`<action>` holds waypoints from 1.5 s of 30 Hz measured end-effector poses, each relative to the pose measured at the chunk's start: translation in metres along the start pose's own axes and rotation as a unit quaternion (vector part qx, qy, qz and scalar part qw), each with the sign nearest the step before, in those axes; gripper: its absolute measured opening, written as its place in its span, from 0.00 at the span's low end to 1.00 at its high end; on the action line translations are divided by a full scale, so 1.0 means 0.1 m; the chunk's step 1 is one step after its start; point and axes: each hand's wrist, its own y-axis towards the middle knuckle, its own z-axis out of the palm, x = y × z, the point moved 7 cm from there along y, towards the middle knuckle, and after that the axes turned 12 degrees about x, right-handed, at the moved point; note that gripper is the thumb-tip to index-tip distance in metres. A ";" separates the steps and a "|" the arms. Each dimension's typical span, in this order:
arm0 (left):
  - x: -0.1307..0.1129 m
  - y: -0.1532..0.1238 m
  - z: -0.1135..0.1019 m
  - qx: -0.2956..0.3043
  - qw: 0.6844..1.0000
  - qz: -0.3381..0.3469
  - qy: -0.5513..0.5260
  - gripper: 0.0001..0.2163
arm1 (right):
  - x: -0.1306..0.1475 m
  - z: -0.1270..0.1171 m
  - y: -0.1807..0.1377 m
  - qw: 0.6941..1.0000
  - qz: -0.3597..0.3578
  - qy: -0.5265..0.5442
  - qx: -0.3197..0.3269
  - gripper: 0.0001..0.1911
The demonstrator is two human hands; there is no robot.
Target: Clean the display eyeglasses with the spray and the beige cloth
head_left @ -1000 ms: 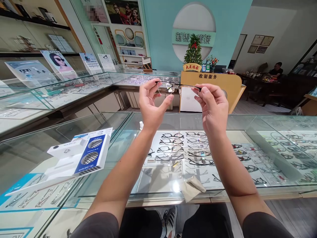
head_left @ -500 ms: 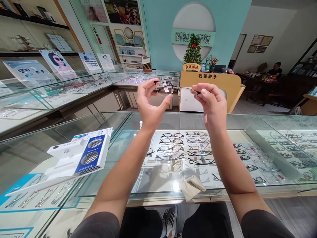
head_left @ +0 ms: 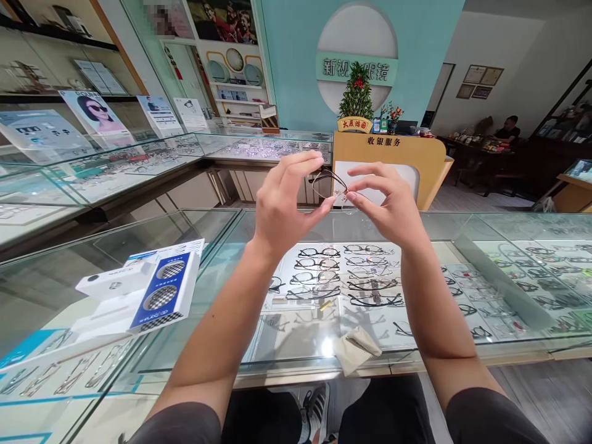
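Note:
A pair of thin metal-rimmed eyeglasses [head_left: 331, 175] with a dark brow line is held up over the glass counter, turned at an angle. My left hand [head_left: 285, 200] curves around one lens, its fingertips at the top and its thumb at the lower rim. Near the nose pads, the thumb and a finger of my right hand [head_left: 388, 200] pinch the frame, while other fingers stretch out. Parts of the glasses are covered by my fingers. On the counter's front edge lies a crumpled beige cloth [head_left: 358, 350], below the hands.
Rows of eyeglasses [head_left: 319, 264] are laid out at the glass counter [head_left: 217, 320]. A blue and white box-like display [head_left: 155, 293] stands at the left. Further glass cases line the left side, and a yellow cashier desk [head_left: 430, 163] stands behind. A person [head_left: 506, 132] sits far right.
Both hands have come closer together, and the eyeglasses have been turned between them. My right hand has shifted from a temple arm to the frame near the nose pads.

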 end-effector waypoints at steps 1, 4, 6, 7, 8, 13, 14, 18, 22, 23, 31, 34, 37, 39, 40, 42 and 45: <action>0.00 0.01 0.00 0.001 1.000 -0.007 -0.024 0.28 | -0.02 0.00 0.00 1.000 0.004 0.018 0.006 0.09; 0.06 0.02 0.03 0.008 0.989 -0.062 -0.133 0.30 | -0.10 0.04 0.02 0.994 0.025 0.106 0.026 0.12; 0.13 0.02 0.07 0.011 0.971 -0.104 -0.215 0.34 | -0.16 0.10 0.03 0.981 0.045 0.184 0.050 0.14; 0.16 0.02 0.09 0.011 0.961 -0.118 -0.249 0.35 | -0.19 0.14 0.03 0.971 0.057 0.222 0.063 0.15; 0.18 0.02 0.12 0.011 0.952 -0.128 -0.276 0.37 | -0.22 0.18 0.03 0.961 0.069 0.257 0.076 0.16; 0.19 0.02 0.16 0.013 0.951 -0.119 -0.284 0.38 | -0.28 0.27 0.02 0.935 0.102 0.327 0.093 0.20; 0.17 0.03 0.13 0.008 0.959 -0.112 -0.261 0.39 | -0.28 0.26 0.02 0.938 0.100 0.321 0.083 0.20; 0.07 -0.06 -0.08 -0.074 0.968 -0.161 -0.179 0.33 | -0.22 0.13 0.00 0.971 0.080 0.226 -0.001 0.15; -0.08 -0.35 -0.13 -0.121 0.928 -0.296 -0.193 0.12 | -0.05 0.15 -0.04 0.989 0.051 0.135 -0.033 0.10; -0.12 -0.44 -0.06 -0.100 0.913 -0.326 -0.225 0.11 | 0.01 0.19 -0.05 0.991 0.045 0.123 -0.031 0.10; -0.31 -1.12 0.27 -0.140 0.774 -0.456 -0.416 0.13 | 0.45 0.84 -0.31 0.998 0.018 -0.066 0.014 0.10; -0.34 -1.33 0.37 -0.153 0.725 -0.493 -0.455 0.15 | 0.54 1.03 -0.52 0.993 0.024 -0.117 0.024 0.11; -0.35 -1.50 0.38 -0.142 0.710 -0.519 -0.455 0.16 | 0.60 1.10 -0.71 0.990 0.008 -0.138 0.039 0.12; -0.32 -1.55 0.26 -0.118 0.739 -0.517 -0.415 0.15 | 0.57 1.08 -0.79 0.989 -0.028 -0.135 0.050 0.11; -0.29 -1.55 0.16 -0.092 0.762 -0.513 -0.385 0.14 | 0.50 1.03 -0.82 0.989 -0.044 -0.131 0.049 0.11; -0.24 -1.48 -0.01 0.025 0.805 -0.502 -0.316 0.14 | 0.26 0.89 -0.86 0.988 -0.048 -0.142 0.024 0.09; -0.25 -1.34 -0.10 0.305 0.824 -0.441 -0.184 0.12 | -0.36 0.60 -0.92 0.979 0.089 -0.171 -0.066 0.17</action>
